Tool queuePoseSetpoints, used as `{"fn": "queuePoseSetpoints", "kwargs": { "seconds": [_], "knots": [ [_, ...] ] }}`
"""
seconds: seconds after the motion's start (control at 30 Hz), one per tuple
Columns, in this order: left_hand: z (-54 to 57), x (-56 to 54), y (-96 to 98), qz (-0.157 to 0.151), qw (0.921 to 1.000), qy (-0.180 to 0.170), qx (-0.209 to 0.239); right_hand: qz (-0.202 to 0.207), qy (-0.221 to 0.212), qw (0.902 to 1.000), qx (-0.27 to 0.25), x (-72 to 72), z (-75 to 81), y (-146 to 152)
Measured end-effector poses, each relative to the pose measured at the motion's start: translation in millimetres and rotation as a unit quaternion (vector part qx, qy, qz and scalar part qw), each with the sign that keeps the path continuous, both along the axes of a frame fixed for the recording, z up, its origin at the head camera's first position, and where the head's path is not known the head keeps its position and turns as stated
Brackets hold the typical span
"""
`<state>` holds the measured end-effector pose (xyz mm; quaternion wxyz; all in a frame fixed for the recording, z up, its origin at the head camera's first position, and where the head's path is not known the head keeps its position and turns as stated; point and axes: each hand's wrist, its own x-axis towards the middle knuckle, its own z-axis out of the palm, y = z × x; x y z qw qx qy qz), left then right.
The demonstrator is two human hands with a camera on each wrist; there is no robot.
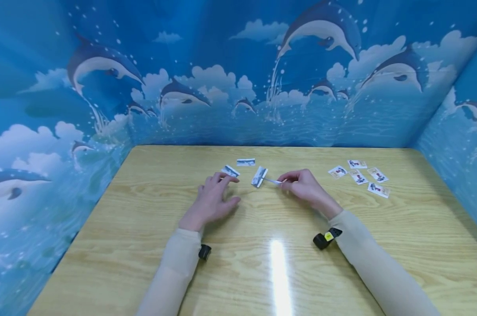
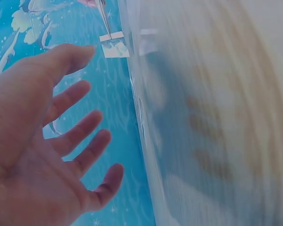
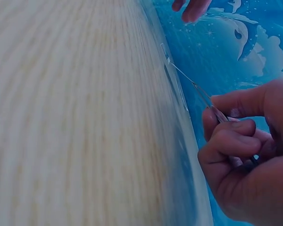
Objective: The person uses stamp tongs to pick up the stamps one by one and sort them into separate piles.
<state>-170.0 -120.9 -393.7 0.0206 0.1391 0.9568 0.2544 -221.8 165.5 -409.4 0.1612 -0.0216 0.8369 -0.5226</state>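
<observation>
right hand (image 1: 307, 188) grip: fingers curled, pinching thin metal tweezers (image 1: 273, 181), whose tips hold a small glossy rectangular card (image 1: 259, 176), tilted up off the bench (image 1: 143, 245) at frame centre. left hand (image 1: 214, 199) grip: open, fingers spread and relaxed, holding nothing, fingertips at a flat card (image 1: 231, 171). pale wood-grain bench. five printed cards (image 1: 362, 175) lie at centre right.

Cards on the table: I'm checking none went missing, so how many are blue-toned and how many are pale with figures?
Blue-toned cards: 3, one of them lifted by the tweezers in the right hand
Pale cards with figures: 5
Total: 8 cards
</observation>
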Motion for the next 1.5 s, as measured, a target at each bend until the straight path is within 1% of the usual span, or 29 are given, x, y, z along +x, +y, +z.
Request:
{"fn": "queuePoseSetpoints", "kwargs": {
  "seconds": [0.2,0.4,0.5,0.67,0.8,0.93,1.07,1.27,1.5],
  "knots": [
    [0.8,-2.6,-10.6,0.014,0.9997,0.015,0.011,-0.029,-0.005,0.9994,-0.018,-7.6,-1.9,-1.9],
    [0.1,-3.5,-23.1,0.027,0.9994,0.022,0.007,-0.040,-0.014,0.9988,-0.024,-14.0,-1.2,-3.2],
    [-0.1,-3.3,-29.4,0.028,0.9992,0.026,0.008,-0.045,-0.018,0.9984,-0.028,-18.1,-0.8,-4.3],
    [-1.7,-3.2,-38.1,0.031,0.9992,0.024,0.010,-0.049,-0.028,0.9979,-0.031,-25.4,-2.1,-6.9],
    [-1.9,-3.4,-43.2,0.037,0.9991,0.013,0.014,-0.054,-0.038,0.9970,-0.040,-31.5,-4.8,-8.9],
    [-1.9,-5.5,-47.4,0.040,0.9990,0.008,0.017,-0.062,-0.035,0.9961,-0.052,-36.9,-6.2,-11.3],
    [-1.9,-11.8,-47.9,0.038,0.9992,0.008,0.010,-0.076,-0.039,0.9950,-0.052,-41.5,-6.2,-11.4],
    [-2.4,-23.3,-42.2,0.030,0.9995,-0.001,0.006,-0.091,-0.049,0.9935,-0.046,-46.9,-8.1,-9.6],
    [-5.7,-30.5,-35.1,0.020,0.9997,-0.006,0.012,-0.096,-0.030,0.9949,-0.002,-51.2,-7.5,-12.9]
  ]
}}
